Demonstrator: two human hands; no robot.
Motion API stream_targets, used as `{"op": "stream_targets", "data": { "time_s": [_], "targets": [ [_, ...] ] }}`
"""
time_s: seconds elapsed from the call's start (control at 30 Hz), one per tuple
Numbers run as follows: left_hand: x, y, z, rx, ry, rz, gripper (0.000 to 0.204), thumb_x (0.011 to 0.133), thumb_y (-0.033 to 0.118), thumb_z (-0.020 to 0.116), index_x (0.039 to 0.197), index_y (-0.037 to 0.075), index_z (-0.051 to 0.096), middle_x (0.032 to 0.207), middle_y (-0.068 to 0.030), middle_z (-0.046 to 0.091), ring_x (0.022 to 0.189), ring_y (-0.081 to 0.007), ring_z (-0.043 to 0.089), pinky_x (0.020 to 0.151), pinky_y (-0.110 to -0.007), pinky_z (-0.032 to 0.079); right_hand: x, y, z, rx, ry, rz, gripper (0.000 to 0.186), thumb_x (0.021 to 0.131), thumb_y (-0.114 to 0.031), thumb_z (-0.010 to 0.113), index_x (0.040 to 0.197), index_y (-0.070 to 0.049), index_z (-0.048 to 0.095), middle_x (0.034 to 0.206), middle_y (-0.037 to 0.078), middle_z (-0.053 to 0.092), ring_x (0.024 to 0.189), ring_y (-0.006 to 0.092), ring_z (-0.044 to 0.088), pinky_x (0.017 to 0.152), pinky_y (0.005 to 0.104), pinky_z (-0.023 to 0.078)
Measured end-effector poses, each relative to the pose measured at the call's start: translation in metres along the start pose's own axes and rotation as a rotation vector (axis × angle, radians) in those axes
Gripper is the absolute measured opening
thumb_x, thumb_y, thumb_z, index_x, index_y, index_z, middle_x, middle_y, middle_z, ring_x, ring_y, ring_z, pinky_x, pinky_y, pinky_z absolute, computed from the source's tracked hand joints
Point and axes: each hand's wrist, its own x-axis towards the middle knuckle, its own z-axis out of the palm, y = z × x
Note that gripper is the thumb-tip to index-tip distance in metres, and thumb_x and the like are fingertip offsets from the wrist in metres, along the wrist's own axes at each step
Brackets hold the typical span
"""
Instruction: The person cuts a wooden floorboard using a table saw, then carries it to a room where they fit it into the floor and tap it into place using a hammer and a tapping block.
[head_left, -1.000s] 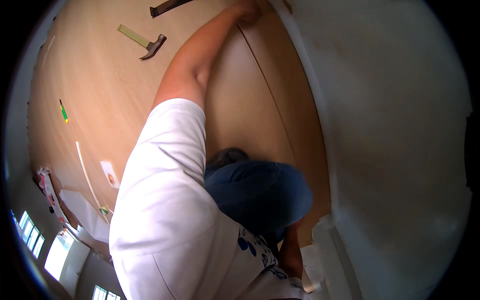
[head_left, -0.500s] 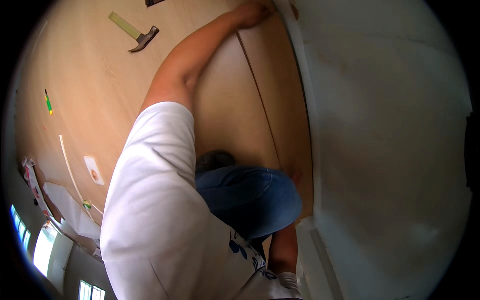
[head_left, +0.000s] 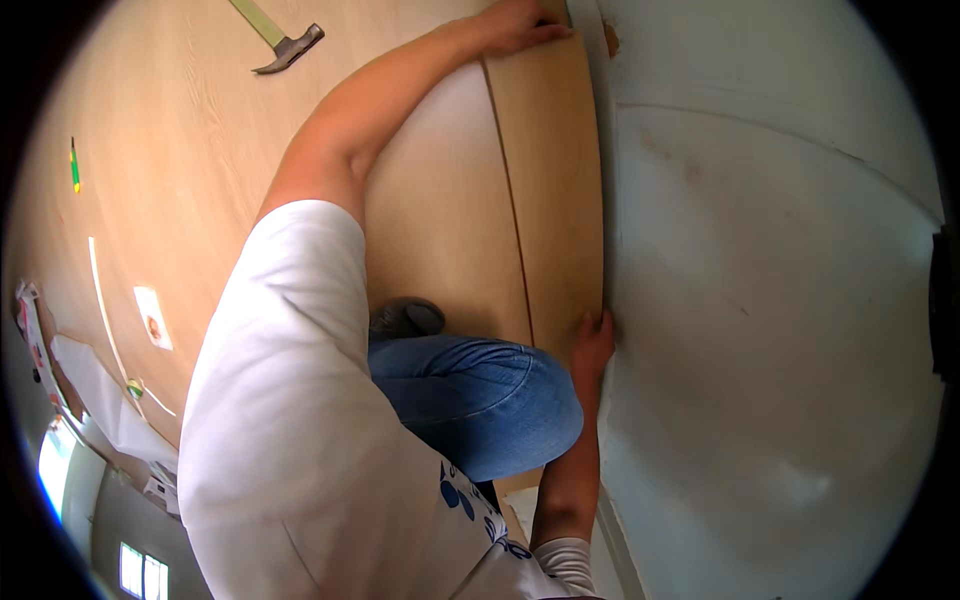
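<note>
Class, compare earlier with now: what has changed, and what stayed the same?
The right hand, first hidden behind the knee, has come forward into view at the right edge of the narrow plank; its grip is unclear. The view has shifted, so the claw hammer and utility knife appear further left and higher, and a dark tool has left the top of the frame. The left hand stays at the plank's far part.

Head-worn left fisheye, facing down, close above white sleeve, taking in left hand, right hand, floor
</note>
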Motion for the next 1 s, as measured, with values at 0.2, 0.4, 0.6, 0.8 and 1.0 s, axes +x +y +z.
{"op": "stream_targets", "data": {
  "time_s": [0.2, 0.4, 0.6, 0.8, 1.0],
  "targets": [
    [0.016, -0.019, 0.002, 0.081, -0.171, 0.094, 0.047, 0.103, 0.045, 0.053, 0.099, 0.003, 0.073, 0.096, -0.0238, 0.072, 0.088, -0.0438, 0.068, 0.077, -0.052, 0.053, -0.004, -0.005, -0.005, -0.009, 0.022, 0.055, 0.051, 0.099, -0.036, 0.063, 0.132, 0.003, 0.062, 0.128, 0.027, 0.066, 0.119, 0.0445, 0.062, 0.102, 0.0481, 0.049],
    [0.026, -0.024, 0.001, -0.027, -0.222, 0.099, 0.047, 0.102, 0.046, 0.057, 0.105, 0.003, 0.076, 0.1, -0.0208, 0.074, 0.092, -0.0396, 0.07, 0.083, -0.047, 0.053, 0.001, 0.001, -0.003, -0.002, 0.025, 0.025, 0.046, 0.099, -0.032, 0.062, 0.132, 0.001, 0.063, 0.128, 0.027, 0.066, 0.118, 0.0445, 0.062, 0.101, 0.0482, 0.05],
    [0.026, -0.021, -0.004, 0.002, -0.248, 0.081, 0.047, 0.102, 0.047, 0.058, 0.106, 0.004, 0.076, 0.103, -0.0192, 0.075, 0.095, -0.0374, 0.071, 0.085, -0.045, 0.054, 0.003, 0.008, 0.002, 0.046, 0.003, 0.029, 0.041, 0.1, -0.026, 0.061, 0.129, 0.001, 0.064, 0.126, 0.026, 0.067, 0.117, 0.0445, 0.063, 0.1, 0.0489, 0.05],
    [0.019, -0.006, -0.014, -0.008, -0.258, 0.004, 0.045, 0.102, 0.047, 0.058, 0.109, 0.006, 0.076, 0.104, -0.0191, 0.075, 0.096, -0.0371, 0.071, 0.086, -0.045, 0.054, 0.001, 0.001, -0.004, 0.098, 0.019, -0.04, 0.036, 0.101, -0.024, 0.058, 0.127, -0.001, 0.066, 0.116, 0.024, 0.069, 0.108, 0.0432, 0.065, 0.093, 0.049, 0.051],
    [0.019, -0.007, -0.012, -0.049, -0.284, -0.012, 0.043, 0.102, 0.045, 0.058, 0.114, 0.007, 0.075, 0.107, -0.0188, 0.075, 0.098, -0.0358, 0.071, 0.087, -0.045, 0.054, 0.001, 0.008, -0.001, 0.082, 0.017, -0.11, 0.034, 0.103, -0.023, 0.055, 0.126, -0.001, 0.067, 0.109, 0.024, 0.069, 0.103, 0.0427, 0.064, 0.09, 0.0494, 0.05]
  ]
}}
